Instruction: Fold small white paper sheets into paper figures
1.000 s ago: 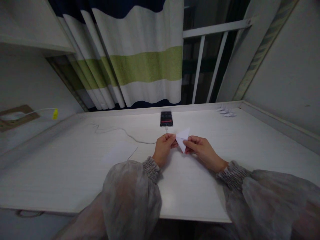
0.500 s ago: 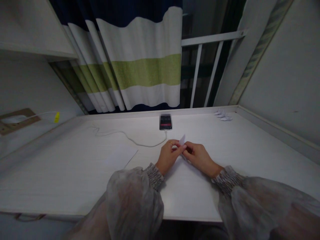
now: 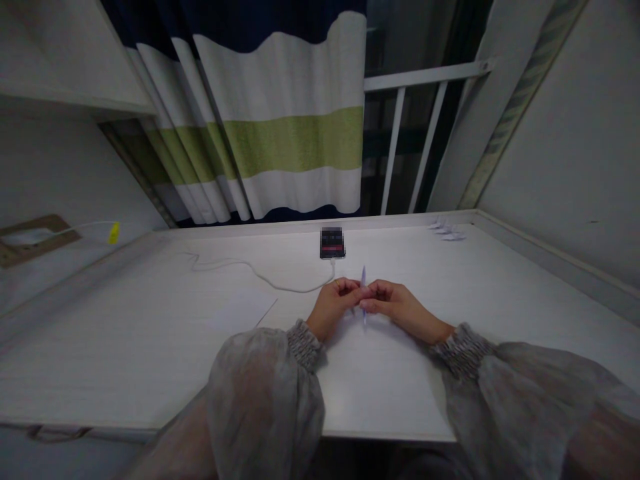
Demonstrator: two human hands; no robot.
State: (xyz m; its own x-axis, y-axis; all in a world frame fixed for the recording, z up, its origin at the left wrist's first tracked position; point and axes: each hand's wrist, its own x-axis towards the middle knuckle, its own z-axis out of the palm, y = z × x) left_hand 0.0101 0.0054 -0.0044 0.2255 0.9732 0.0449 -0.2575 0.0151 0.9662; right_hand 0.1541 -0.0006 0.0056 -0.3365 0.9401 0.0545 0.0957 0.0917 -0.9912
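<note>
Between my two hands, over the white desk (image 3: 150,373), is a small folded paper (image 3: 363,273), turned nearly edge-on so that it looks like a thin upright strip. My left hand (image 3: 336,303) pinches it from the left, thumb and fingers closed. From the other side my right hand (image 3: 395,303) grips the same paper with its fingertips. The fingers of both hands meet around its middle, hiding that part. Its tip sticks out above them and a lower end shows below.
Beyond my hands lies a phone (image 3: 333,243) with a white cable (image 3: 255,272) plugged in. Several small folded paper pieces (image 3: 447,231) sit at the back right. A sheet of white paper (image 3: 243,310) lies left of my hands. Behind the desk hangs a striped curtain (image 3: 295,140).
The folded paper has turned from showing a slanted face to standing nearly edge-on. My right hand has shifted slightly, its thumb now lying across the paper.
</note>
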